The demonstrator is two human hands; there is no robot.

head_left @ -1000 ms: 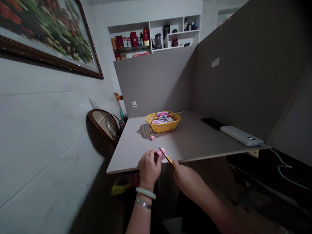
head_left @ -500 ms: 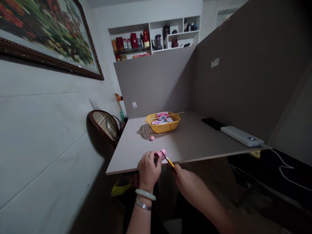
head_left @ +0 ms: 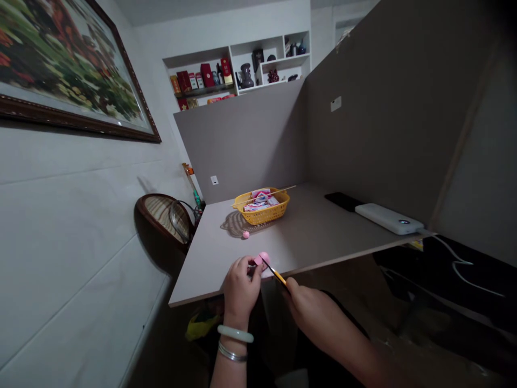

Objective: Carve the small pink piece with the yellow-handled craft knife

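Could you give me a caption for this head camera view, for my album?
The left hand holds a small pink object while the right hand puts a yellow craft knife to it, over the table.

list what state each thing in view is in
left hand, gripping pink object
right hand, holding yellow-handled craft knife, tip against the pink object
yellow basket, holding packets, thin stick lying across it
small pink ball, resting on table
power bank, lying flat, light lit
phone, lying flat, screen dark

Grey tabletop [head_left: 307, 229] carrying yellow basket [head_left: 262, 211], small pink ball [head_left: 245, 234], white power bank [head_left: 388, 218], black phone [head_left: 342, 201]
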